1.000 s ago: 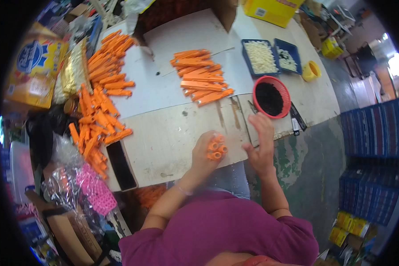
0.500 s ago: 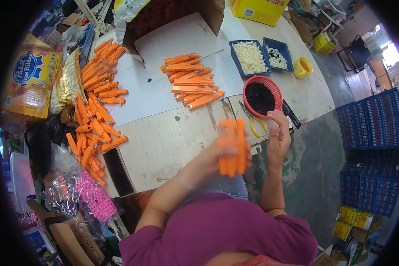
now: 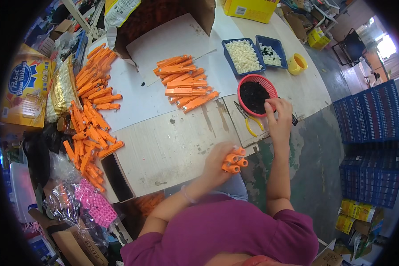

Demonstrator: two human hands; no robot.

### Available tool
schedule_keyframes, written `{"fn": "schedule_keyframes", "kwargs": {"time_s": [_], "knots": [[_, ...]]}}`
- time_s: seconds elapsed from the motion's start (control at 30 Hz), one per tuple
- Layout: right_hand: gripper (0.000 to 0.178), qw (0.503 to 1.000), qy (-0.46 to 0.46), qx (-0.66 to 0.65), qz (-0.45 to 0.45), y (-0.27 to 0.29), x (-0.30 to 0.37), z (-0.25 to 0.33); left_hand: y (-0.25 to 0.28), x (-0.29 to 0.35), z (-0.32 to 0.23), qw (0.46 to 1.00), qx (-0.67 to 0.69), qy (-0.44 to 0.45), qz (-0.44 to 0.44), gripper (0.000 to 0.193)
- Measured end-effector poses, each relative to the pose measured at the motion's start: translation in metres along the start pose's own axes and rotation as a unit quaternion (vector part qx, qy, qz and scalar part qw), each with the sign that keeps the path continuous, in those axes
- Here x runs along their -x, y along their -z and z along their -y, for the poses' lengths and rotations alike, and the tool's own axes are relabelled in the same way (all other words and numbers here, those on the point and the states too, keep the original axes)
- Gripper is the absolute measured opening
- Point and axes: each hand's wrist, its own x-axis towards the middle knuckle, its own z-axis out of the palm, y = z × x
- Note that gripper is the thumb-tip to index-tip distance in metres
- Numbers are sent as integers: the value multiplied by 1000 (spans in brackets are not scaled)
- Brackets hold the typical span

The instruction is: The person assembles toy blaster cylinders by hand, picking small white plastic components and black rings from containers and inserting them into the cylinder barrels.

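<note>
My left hand [image 3: 218,165] is closed round a bundle of long orange plastic pieces [image 3: 233,159], whose round hollow ends point right. It is above the table's near edge. My right hand [image 3: 280,122] is at the near right rim of a red plastic basket [image 3: 274,85]. Its thumb and fingertips are bent together over the rim; whether anything small is between them cannot be made out. Inside the basket lie many tiny black parts [image 3: 253,95]. Yellow-handled pliers [image 3: 251,122] lie just left of the right hand.
Orange pieces lie in a row [image 3: 181,82] mid-table and in a large heap [image 3: 91,128] at left. Blue trays [image 3: 226,54] hold small white parts. A yellow cup [image 3: 298,64], a dark phone [image 3: 117,178], an open carton [image 3: 208,17] and stacked blue crates [image 3: 370,115] surround them.
My left hand has turned the orange bundle from upright to ends facing right and lowered it slightly left. My right hand has come up to the basket rim, its fingers bending in.
</note>
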Motion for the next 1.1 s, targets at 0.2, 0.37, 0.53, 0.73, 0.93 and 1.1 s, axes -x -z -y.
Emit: {"fn": "schedule_keyframes", "kwargs": {"time_s": [0.2,0.37,0.53,0.73,0.93,1.1], "knots": [[14,957,51,183,218,-14,-33,-19,6,5,23,995,-21,45,-88,57],[16,916,56,209,338,-22,-39,-26,4,3,21,994,-72,-25,-84,57],[17,952,1,141,273,-19,-41,-28,5,2,23,994,-74,-42,-75,59],[13,951,-130,-197,198,6,-24,22,7,-3,20,992,-65,-61,-92,60],[10,948,38,-193,249,23,25,68,7,-2,24,989,-93,-87,-72,63],[14,951,214,-162,156,15,29,73,7,-2,23,989,-89,-89,-76,68]]}}
